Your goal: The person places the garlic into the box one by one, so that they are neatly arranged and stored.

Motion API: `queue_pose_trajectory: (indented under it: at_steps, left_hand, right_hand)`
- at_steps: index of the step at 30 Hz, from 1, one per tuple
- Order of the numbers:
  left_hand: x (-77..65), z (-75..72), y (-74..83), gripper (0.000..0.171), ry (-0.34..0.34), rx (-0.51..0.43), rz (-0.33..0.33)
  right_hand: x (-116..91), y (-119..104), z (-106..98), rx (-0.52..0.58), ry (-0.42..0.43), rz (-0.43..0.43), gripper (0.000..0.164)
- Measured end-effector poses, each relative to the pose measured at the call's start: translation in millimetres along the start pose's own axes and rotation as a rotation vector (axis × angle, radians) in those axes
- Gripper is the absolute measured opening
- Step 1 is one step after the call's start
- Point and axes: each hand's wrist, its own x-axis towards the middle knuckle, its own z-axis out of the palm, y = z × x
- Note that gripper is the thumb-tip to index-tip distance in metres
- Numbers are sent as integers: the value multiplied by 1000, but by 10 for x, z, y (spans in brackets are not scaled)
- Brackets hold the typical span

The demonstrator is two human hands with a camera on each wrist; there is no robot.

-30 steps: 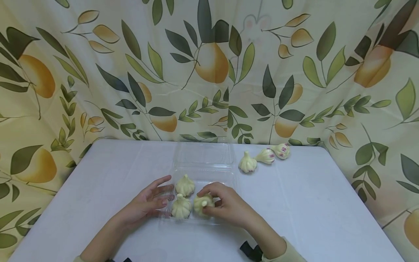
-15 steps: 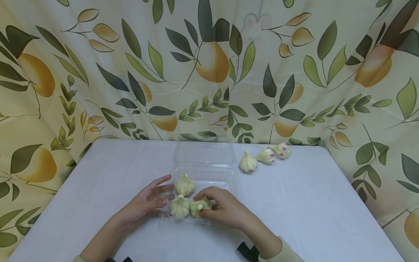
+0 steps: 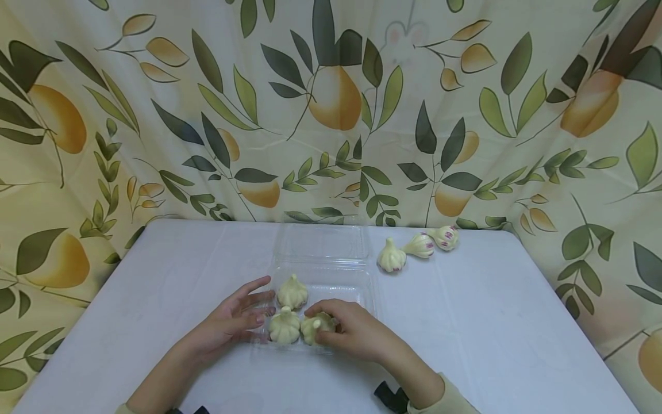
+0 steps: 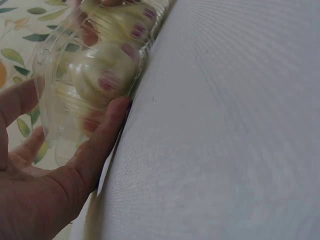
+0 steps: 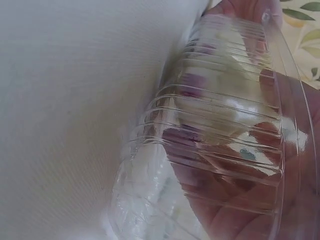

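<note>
Nudged garlic (image 3: 308, 329) left beside neighbour (image 3: 284, 326) in tray (image 3: 338, 276), pinching with right hand (image 3: 354, 329); touching tray's side with spread left hand (image 3: 235, 317). Could tip tray by pressing unevenly; could roll garlic by hasty release.

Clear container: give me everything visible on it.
The container is a clear, thin, plastic-looking clamshell with ribbed walls, its base flat on the white table. The lid is open, folded back away from the person. Three garlic bulbs sit inside, one gripped by the right hand. The left hand touches its left side.
</note>
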Motion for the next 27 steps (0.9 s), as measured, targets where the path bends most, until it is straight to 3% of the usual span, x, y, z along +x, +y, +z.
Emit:
queue_pose_trajectory:
  at_steps: [14, 27]
  left_hand:
    - [3, -2, 2, 74, 2, 3, -7]
    - [10, -9, -17, 75, 6, 9, -15]
  right_hand:
    - [-23, -20, -41, -11, 11, -7, 38]
    - [-77, -45, -219, 35, 47, 8, 41]
